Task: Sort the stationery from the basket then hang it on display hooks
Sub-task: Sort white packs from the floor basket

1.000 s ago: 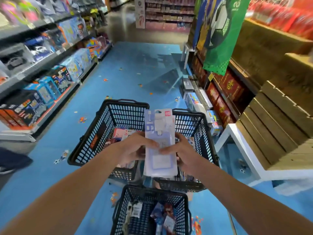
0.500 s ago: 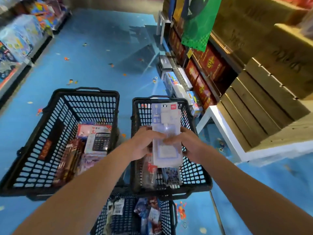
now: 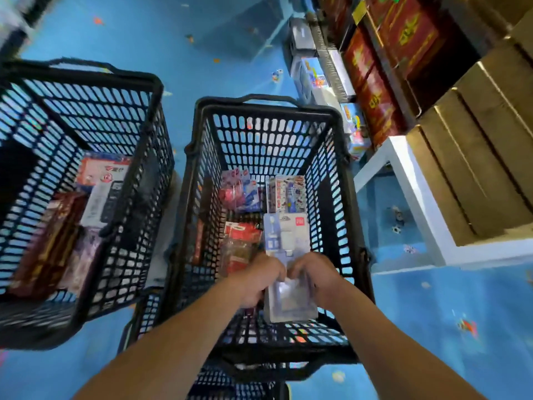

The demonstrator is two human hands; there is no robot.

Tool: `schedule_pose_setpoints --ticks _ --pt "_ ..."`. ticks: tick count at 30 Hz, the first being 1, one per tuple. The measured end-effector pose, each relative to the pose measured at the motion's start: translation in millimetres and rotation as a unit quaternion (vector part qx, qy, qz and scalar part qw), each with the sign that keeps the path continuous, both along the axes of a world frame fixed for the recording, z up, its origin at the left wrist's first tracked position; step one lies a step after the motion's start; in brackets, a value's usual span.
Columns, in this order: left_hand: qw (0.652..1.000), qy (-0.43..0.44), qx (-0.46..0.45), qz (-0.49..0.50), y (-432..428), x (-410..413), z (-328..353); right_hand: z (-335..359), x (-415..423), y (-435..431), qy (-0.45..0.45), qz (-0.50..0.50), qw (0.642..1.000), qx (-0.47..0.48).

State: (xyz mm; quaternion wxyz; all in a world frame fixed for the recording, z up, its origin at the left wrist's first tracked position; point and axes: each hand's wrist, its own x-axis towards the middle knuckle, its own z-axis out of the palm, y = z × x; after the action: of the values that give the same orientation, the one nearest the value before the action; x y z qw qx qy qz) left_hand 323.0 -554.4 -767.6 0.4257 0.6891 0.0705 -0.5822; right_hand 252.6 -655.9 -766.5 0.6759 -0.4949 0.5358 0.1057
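Black lattice over bright blue.
The black plastic lattice basket at left and the black plastic lattice basket at centre show dark against the glossy blue shop floor, which is flecked with small orange, white and multicoloured motifs. The pale lilac-and-white plastic blister pack carries a little red label (top corner); the neighbouring plastic packet is red and clear. Dark red cardboard boxes bear gold characters; the slatted wooden crates are tan.

place: shop aisle | evidence: black shopping baskets, boxed goods on shelves, blue floor
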Motion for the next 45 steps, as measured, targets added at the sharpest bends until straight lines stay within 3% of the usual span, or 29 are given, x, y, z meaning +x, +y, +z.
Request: schedule_pose_setpoints --ticks 9,15,19,25,33,45 --pt "0.999 -0.004 0.025 -0.035 -21 -1 -68 -39 3 -12 0.062 0.001 0.998 -0.021" --pt "0.999 -0.013 -0.015 -0.033 -18 -1 -45 -36 7 -11 0.091 0.0 0.995 -0.048" --pt "0.998 -0.016 -0.033 -0.045 -13 -1 -40 -28 6 -5 0.118 0.026 0.984 -0.133" --pt "0.997 -0.065 -0.024 -0.047 -1 1 -25 -6 -2 6 0.176 0.103 0.937 -0.284" --pt "0.991 -0.115 -0.039 -0.047 26 10 2 23 -16 20 0.077 0.138 0.915 -0.37" --pt "0.966 -0.213 -0.115 -0.089 83 0 58 79 -39 86 -0.016 0.187 0.892 -0.411"
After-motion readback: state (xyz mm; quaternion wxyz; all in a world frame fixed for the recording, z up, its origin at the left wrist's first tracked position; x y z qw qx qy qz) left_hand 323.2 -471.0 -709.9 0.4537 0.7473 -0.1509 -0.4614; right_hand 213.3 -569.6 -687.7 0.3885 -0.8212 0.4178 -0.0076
